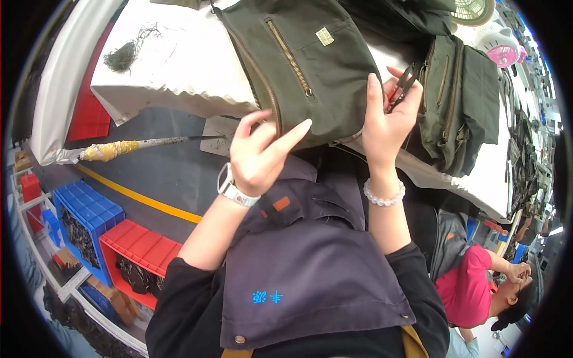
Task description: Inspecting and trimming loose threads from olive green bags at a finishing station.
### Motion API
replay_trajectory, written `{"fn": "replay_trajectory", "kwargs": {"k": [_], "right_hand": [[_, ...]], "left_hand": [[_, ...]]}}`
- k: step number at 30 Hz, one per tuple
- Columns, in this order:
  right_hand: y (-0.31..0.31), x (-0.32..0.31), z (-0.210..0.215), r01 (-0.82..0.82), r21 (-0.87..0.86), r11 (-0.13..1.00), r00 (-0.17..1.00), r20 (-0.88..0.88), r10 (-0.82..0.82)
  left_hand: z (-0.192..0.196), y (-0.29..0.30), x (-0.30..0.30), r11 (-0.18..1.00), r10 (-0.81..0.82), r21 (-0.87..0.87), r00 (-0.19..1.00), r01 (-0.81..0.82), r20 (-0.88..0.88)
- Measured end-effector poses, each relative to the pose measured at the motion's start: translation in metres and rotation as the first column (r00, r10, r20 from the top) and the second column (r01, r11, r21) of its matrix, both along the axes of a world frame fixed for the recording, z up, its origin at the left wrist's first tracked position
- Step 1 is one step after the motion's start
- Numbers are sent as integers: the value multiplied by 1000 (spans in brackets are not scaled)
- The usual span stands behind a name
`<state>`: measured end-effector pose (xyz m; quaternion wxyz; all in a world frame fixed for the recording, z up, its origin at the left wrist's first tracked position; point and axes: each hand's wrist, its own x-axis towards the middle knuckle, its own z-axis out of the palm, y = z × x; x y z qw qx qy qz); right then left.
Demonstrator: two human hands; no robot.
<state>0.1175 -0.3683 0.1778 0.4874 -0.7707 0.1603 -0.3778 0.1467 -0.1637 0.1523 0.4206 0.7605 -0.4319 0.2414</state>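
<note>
An olive green bag (334,71) with a brass zipper down its front and a small light patch lies over the table's near edge. My left hand (259,155) is at its lower left corner, fingers curled around the zippered edge and one finger stretched across the cloth. My right hand (389,119) is upright by the bag's right side, thumb raised close to the cloth. Small scissors (404,88) with dark handles and a bit of red sit in its curled fingers; their blades are hidden.
Another olive bag (459,101) lies to the right on the white-covered table (197,65). Cut threads (122,56) are heaped at left. A yellow-wrapped bar (110,150), a blue crate (89,209) and a red crate (146,244) stand left. A person in pink (468,277) sits right.
</note>
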Motion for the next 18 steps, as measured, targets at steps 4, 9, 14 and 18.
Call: {"fn": "replay_trajectory", "kwargs": {"k": [4,9,14,18], "right_hand": [[16,-18,-2,-34,-258,966,987,141,73],[45,-14,-4,-588,-284,758,809,-175,562],[31,9,-23,-533,-105,840,829,-261,494],[27,8,-18,-568,134,812,736,-360,574]], "left_hand": [[12,-15,39,997,29,-48,856,-63,-516],[-5,-6,88,978,-203,-180,286,107,-936],[21,14,64,966,-233,-217,114,138,-966],[16,21,28,992,-101,-49,503,116,-858]]}}
